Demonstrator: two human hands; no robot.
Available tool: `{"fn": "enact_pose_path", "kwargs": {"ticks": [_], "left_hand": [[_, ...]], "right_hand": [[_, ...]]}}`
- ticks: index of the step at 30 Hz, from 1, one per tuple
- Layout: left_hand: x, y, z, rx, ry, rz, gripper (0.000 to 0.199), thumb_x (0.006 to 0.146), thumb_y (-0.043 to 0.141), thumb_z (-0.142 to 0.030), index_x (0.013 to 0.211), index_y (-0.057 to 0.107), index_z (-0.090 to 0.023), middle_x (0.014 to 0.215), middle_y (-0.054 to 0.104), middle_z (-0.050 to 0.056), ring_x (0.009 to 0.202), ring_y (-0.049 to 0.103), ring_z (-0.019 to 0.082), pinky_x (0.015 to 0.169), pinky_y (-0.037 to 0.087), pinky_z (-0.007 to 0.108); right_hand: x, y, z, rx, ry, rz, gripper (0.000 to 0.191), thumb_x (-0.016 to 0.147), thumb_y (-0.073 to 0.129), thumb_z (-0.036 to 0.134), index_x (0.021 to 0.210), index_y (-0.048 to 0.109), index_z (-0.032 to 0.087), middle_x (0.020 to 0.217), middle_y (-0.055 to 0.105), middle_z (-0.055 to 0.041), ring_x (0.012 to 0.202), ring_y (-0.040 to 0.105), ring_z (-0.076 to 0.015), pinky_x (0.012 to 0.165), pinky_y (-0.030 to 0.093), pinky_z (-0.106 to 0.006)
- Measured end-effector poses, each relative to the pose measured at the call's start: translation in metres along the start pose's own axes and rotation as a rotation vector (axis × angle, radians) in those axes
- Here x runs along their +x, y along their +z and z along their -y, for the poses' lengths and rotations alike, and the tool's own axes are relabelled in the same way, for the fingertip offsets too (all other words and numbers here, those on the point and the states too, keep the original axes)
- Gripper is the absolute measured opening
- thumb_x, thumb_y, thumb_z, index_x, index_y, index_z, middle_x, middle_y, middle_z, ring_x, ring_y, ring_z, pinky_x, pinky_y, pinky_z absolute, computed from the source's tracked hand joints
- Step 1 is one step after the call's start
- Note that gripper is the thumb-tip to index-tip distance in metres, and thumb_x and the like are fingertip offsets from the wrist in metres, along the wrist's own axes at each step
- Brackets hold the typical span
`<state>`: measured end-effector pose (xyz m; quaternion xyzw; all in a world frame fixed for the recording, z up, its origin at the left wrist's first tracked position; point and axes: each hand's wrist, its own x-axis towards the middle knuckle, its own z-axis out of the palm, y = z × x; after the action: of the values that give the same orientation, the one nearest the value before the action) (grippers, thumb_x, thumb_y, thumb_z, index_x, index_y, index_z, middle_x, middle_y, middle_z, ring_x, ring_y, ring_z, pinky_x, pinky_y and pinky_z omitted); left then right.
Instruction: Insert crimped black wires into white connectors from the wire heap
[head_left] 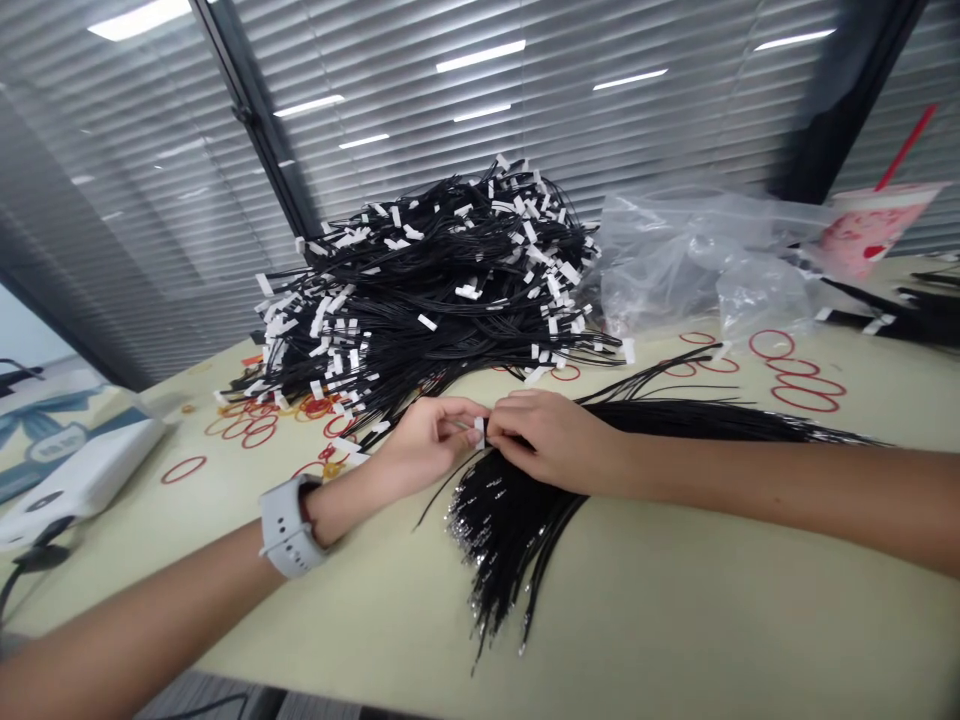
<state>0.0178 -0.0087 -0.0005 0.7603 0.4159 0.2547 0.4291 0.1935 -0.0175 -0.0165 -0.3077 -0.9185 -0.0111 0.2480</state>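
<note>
My left hand (429, 440) pinches a small white label (480, 432) between thumb and forefinger. Right beside it, my right hand (551, 438) is closed, its fingertips meeting the label's other side, where a black cable seems to run; the exact grip is hidden by the fingers. Under and beyond my right hand lies a loose bundle of black cables (517, 510), their shiny tips fanned toward the front edge. The bundle's other end stretches to the right behind my right forearm. A large heap of black cables with white labels (442, 290) stands behind both hands.
Red rubber bands (184, 470) are scattered on the pale table (712, 600). Clear plastic bags (675, 260) and a cup with a red straw (874, 230) stand at the back right. A white box-like device (90, 475) with a black cable sits at the left. Window blinds rise behind.
</note>
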Motion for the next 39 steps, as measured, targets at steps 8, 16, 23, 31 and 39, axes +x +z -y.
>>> {"fn": "enact_pose_path", "kwargs": {"ticks": [8,16,23,31,39], "left_hand": [[0.004,-0.005,-0.003,-0.143,-0.04,-0.074,0.018,0.072,0.055,-0.009,0.09,0.056,-0.009,0.082,0.061,0.005,0.074,0.056,0.012,0.07,0.042,0.024],[0.002,-0.009,0.005,-0.035,-0.024,-0.017,0.022,0.073,0.052,-0.012,0.095,0.054,-0.012,0.079,0.058,0.003,0.07,0.053,0.011,0.068,0.04,0.025],[-0.003,-0.01,-0.004,0.186,-0.056,0.008,0.026,0.073,0.048,-0.014,0.099,0.053,-0.013,0.078,0.062,0.004,0.069,0.056,0.013,0.065,0.042,0.026],[-0.005,-0.01,-0.006,0.252,-0.001,-0.009,0.024,0.071,0.049,-0.012,0.094,0.056,-0.014,0.081,0.062,0.005,0.072,0.057,0.014,0.064,0.042,0.025],[-0.003,-0.013,-0.008,-0.11,-0.13,-0.005,0.016,0.07,0.055,-0.011,0.086,0.054,-0.012,0.07,0.056,0.0,0.063,0.05,0.008,0.062,0.037,0.022]], "right_hand": [[-0.006,-0.012,0.0,-0.036,0.068,-0.209,0.026,0.089,0.037,0.022,0.087,0.062,0.017,0.078,0.051,-0.0039,0.072,0.042,-0.0113,0.065,0.032,-0.024],[0.003,-0.041,0.002,0.246,-0.039,0.302,0.014,0.083,0.047,0.019,0.084,0.061,0.016,0.078,0.057,-0.0003,0.074,0.049,-0.0081,0.069,0.035,-0.021],[0.003,-0.056,0.009,0.285,-0.031,0.492,0.007,0.077,0.055,0.02,0.081,0.061,0.018,0.078,0.057,0.0,0.073,0.05,-0.0098,0.064,0.036,-0.022],[0.0,-0.059,0.019,0.26,-0.009,0.542,0.014,0.076,0.045,0.005,0.072,0.053,0.016,0.078,0.056,-0.0009,0.076,0.05,-0.0106,0.064,0.038,-0.023],[0.0,-0.052,0.004,0.444,0.023,0.415,0.015,0.079,0.05,0.016,0.087,0.062,0.019,0.078,0.062,0.0019,0.068,0.054,-0.0067,0.065,0.04,-0.02]]}}
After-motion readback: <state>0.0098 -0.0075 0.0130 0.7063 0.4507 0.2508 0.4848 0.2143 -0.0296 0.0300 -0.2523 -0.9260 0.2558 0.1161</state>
